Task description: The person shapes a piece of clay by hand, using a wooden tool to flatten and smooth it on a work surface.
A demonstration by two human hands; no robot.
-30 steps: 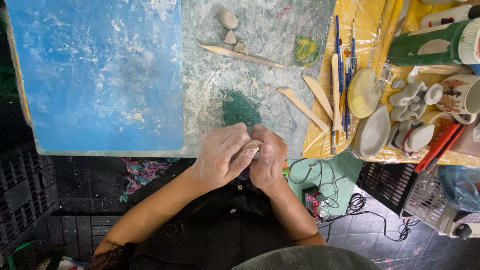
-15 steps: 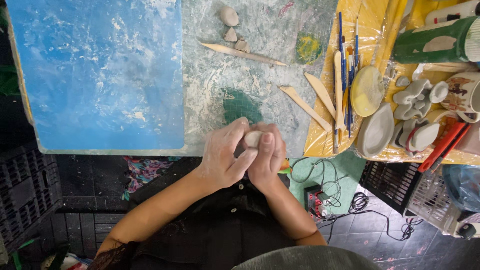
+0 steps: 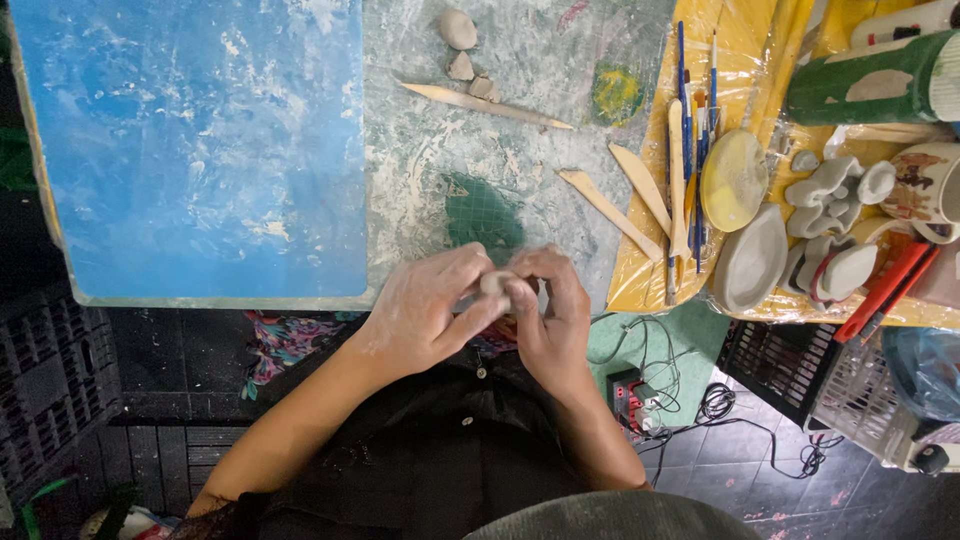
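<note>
Small pale grey lump of clay (image 3: 495,283) sits pinched between both hands at the near table edge, just below the dark green cutting-mat patch (image 3: 484,215). Left hand (image 3: 425,312) curled round it from the left, fingers closed, thumb on the lump. Right hand (image 3: 553,318) closed on it from the right (thumb on top). Both dusted white. Beyond: long pointed wooden stick (image 3: 487,104) near three small grey clay pieces (image 3: 462,48). Left: blue mat (image 3: 200,140). Right: flat wooden modelling tools (image 3: 625,205), brushes (image 3: 690,130) on yellow plastic sheet (image 3: 640,270).
</note>
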